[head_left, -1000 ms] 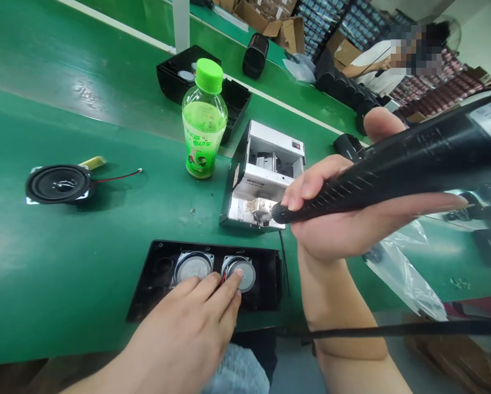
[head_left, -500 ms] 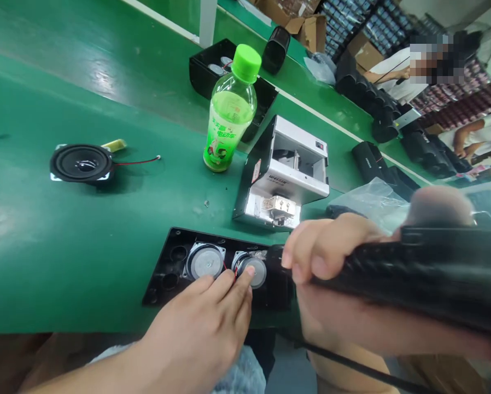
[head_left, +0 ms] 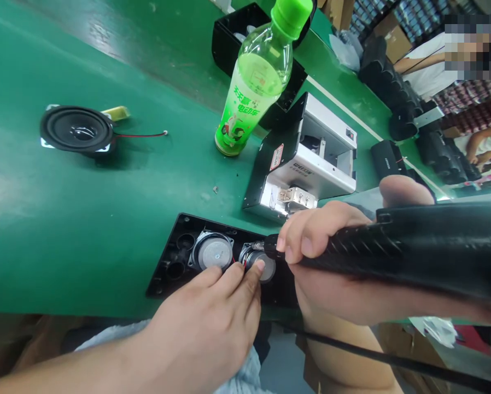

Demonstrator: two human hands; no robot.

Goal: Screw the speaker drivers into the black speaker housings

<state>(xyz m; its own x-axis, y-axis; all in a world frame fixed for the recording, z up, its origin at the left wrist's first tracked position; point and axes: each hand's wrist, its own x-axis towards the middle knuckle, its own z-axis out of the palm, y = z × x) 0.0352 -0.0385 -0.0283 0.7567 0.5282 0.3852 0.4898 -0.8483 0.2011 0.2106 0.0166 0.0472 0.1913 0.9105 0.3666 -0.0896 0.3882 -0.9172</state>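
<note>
A black speaker panel lies near the table's front edge, with two round speaker drivers in it. My left hand rests over its front side, fingers extended, fingertips on the right driver and beside the left driver. My right hand is wrapped round a black electric screwdriver, held nearly level. The tool's tip is at the upper corner of the right driver; the screw there is too small to tell.
A green-capped bottle stands behind the panel, beside a silver-black machine. A loose speaker lies at left on the green table. Black housings and two people are at the back right.
The view has shifted, so the bottle and machine appear larger and farther right. The screwdriver's tip now shows more clearly at the right driver's corner. My left hand keeps its place on the panel.
</note>
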